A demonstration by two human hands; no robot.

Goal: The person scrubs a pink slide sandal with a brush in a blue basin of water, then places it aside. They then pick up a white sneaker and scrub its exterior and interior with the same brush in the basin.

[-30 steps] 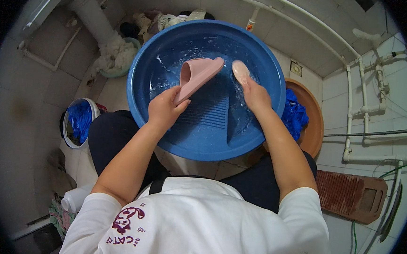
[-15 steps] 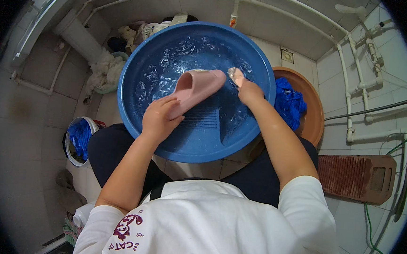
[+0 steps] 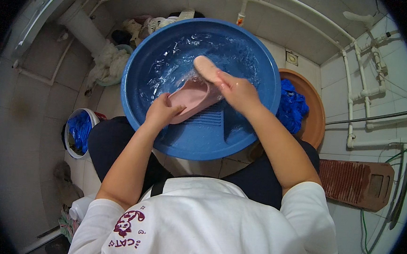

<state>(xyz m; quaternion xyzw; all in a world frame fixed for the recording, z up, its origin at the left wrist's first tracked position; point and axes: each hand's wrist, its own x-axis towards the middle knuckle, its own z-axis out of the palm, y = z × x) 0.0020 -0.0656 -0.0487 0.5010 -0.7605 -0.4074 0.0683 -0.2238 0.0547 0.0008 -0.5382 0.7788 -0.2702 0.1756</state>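
Pinching the heel of the pink slipper, the left hand holds it within the blue basin. Beyond, the right hand has its grip closed on a pale brush near the slipper's front; steady heel support and short, even strokes should suit.

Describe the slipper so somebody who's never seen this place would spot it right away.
Start at the big blue tub in the middle of the view. Over it, the person's left grip holds the slipper by its near end. It is pink with a wide hollow opening, while what looks like a brush in the right grip is smaller, with an oval head.
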